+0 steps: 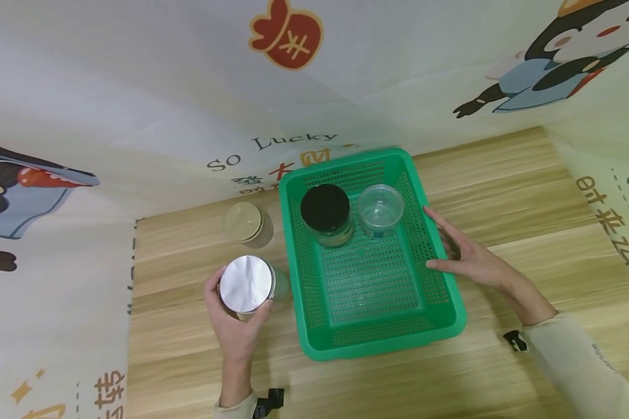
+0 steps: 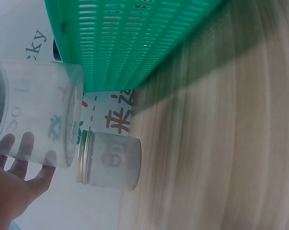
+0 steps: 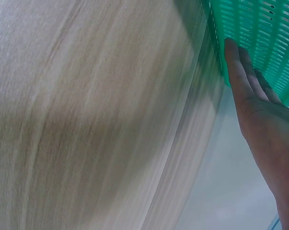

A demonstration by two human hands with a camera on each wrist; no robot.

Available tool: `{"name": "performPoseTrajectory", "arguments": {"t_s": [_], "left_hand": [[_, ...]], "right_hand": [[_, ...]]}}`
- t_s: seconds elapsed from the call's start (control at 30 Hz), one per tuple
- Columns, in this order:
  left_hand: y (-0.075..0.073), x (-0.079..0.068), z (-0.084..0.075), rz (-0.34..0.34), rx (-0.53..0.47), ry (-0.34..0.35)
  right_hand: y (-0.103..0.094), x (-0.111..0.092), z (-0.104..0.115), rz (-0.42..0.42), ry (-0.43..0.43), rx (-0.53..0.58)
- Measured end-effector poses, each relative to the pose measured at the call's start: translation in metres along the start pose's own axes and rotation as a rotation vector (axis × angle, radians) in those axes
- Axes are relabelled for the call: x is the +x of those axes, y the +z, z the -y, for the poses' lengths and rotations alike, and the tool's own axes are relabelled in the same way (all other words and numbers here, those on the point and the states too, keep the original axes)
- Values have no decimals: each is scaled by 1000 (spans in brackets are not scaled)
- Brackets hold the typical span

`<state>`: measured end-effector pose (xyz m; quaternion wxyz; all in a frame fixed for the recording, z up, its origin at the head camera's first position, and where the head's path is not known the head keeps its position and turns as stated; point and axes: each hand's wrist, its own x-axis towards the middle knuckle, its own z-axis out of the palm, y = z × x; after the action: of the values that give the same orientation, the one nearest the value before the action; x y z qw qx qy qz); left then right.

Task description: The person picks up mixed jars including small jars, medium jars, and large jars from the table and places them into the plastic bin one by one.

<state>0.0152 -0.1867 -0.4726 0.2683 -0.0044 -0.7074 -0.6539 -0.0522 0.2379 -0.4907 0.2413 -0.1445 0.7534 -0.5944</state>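
My left hand (image 1: pixel 235 333) grips a large clear jar (image 2: pixel 41 103) with a silver lid (image 1: pixel 246 284), left of the green basket (image 1: pixel 305 326). In the left wrist view the jar is held up off the table, its base pointing down towards the wood. My right hand (image 1: pixel 472 263) touches the basket's right side, with straight fingers (image 3: pixel 239 79) against the slotted wall. Inside the basket, at the back, stand a black-lidded jar (image 1: pixel 325 208) and a clear round tub (image 1: pixel 381 208).
A smaller clear jar with a gold lid (image 1: pixel 243 222) stands behind the held jar, near the back wall. The wood-grain table (image 1: pixel 178 349) meets printed white sheeting (image 1: pixel 152 116) at the back and both sides.
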Motion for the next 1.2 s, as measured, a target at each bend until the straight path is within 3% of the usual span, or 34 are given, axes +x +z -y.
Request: {"name": "performPoseTrajectory", "arguments": {"t_s": [0.17, 0.47, 0.77, 1.03, 1.2], "left_hand": [[-2, 5, -4, 17, 12, 4], [-1, 16, -15, 29, -52, 79], [4, 19, -20, 59, -46, 64], [10, 18, -23, 148, 25, 61], [17, 24, -29, 233, 30, 23]], "right_hand": [[2, 2, -1, -9, 18, -13], [1, 1, 0, -10, 15, -30], [1, 2, 1, 7, -6, -33], [0, 1, 1, 6, 6, -42], [0, 2, 0, 2, 16, -41]]}}
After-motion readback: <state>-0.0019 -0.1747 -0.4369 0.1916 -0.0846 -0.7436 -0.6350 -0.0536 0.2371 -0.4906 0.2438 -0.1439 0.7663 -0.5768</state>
